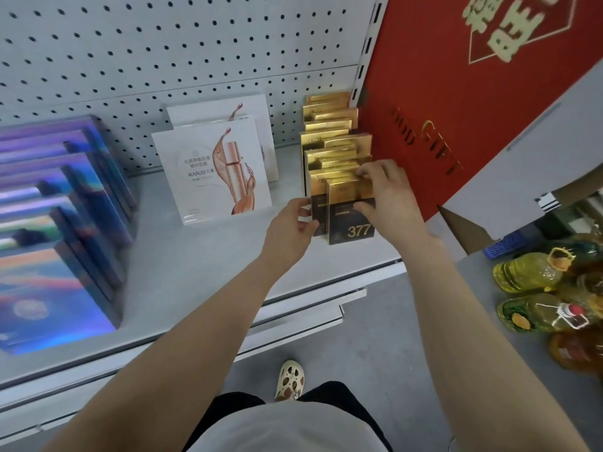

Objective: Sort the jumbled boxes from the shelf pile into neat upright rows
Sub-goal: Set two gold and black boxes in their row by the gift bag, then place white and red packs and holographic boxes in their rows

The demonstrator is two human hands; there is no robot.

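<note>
- Shelf of grey metal with pegboard back; view from the head camera looked steeply down over both bare forearms.
- Gold-and-black boxes stood in an upright file running from the pegboard toward the shelf's front, tight against a big red gift box on their right; the red wall likely served as a stop to keep the row straight.
- Front box, marked "377", stood upright at the head of the row, slightly ahead of the box behind it.
- Right hand was clamped on the 377 box: thumb on its black front near the right edge, fingers curled over the gold top edge, probably to steady it and push it back flush.
- Left hand pinched the left edge of the box just behind the front one, fingers curled round it, seemingly squaring the left side.
- Row looked mostly ordered; tops further back sat at uneven heights, so some aligning seemed left.
- 2 white MARUBI boxes leaned upright near the pegboard, apart from the gold row.
- Holographic blue boxes filed along the shelf's left, blurred.
- Cooking oil bottles lay on the floor at right; 1 sandalled foot showed below.
</note>
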